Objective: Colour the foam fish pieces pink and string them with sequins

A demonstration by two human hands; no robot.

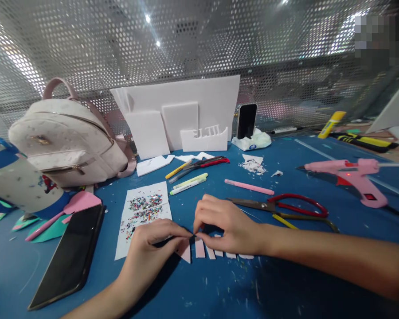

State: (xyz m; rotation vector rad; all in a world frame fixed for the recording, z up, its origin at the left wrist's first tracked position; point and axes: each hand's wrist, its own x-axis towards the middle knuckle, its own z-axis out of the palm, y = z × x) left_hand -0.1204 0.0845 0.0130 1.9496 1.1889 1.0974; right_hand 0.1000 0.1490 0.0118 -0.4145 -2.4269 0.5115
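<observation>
My left hand (149, 243) and my right hand (231, 226) meet fingertip to fingertip low over the blue table, both closed in a pinch. Whatever lies in the pinch is too small to make out; a dark speck shows between the fingertips. Below my left thumb is a pale pink pointed piece (185, 251), partly covered by that hand. A pink strip (200, 249) lies just right of it. Several more pale strips run in a row beneath my right hand, their upper ends hidden. Left of my hands, a white paper sheet (122, 248) carries scattered coloured sequins or gems (146, 203).
Red-handled scissors (269, 206), a pink pen (249, 187), highlighters (189, 183) and a cutter (202, 164) lie beyond my hands. A pink glue gun (362, 177) is at right. A phone (66, 257) and backpack (66, 141) occupy the left; white foam boards (146, 135) stand behind.
</observation>
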